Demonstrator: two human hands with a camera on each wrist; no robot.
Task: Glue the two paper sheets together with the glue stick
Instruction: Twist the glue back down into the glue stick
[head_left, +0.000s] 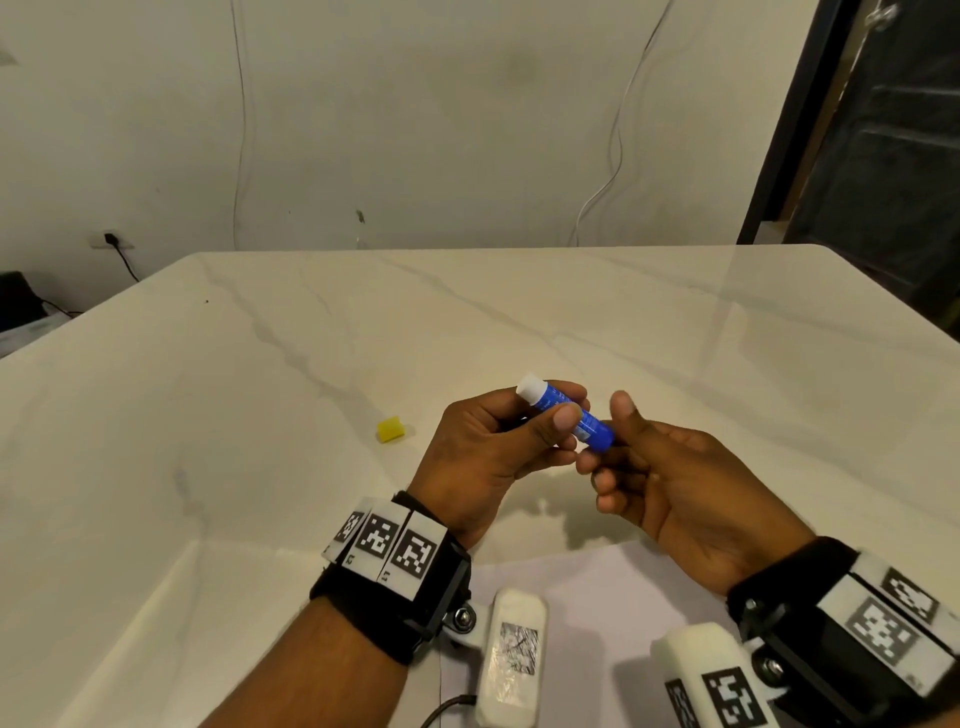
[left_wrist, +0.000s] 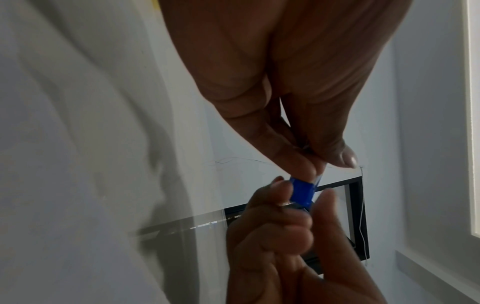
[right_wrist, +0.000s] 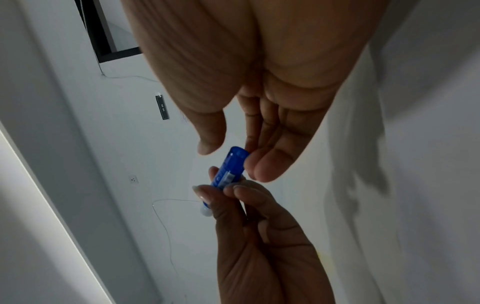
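Left hand (head_left: 488, 447) fingers (head_left: 563, 418) and thumb curled round the glue stick (head_left: 566, 415), pinching mid-barrel, held up off the surface (head_left: 260, 415). White glue tip juts out past the left fingertips, pointing away; blue base end sticks out toward the right hand (head_left: 670, 478). Right fingers (right_wrist: 270, 164) loosely curled with fingertips touching the base; thumb stands off it, so no real grip there. Looks like it's about to twist the base to run glue out.

Yellow cap (head_left: 393, 430) sits on the surface, left of the left hand, apart. Sheet (head_left: 597, 582) lies just below the wrists, mostly hidden; can't tell whether it's 1 sheet or 2 stacked.

Risks:
- Over-twisting pushes out too much glue; a long soft column smears or snaps when pressed on paper.
- Left pinch is light; twist torque could spin or drop the stick, and the exposed tip would mark the surface.
- Cap left off: glue dries.
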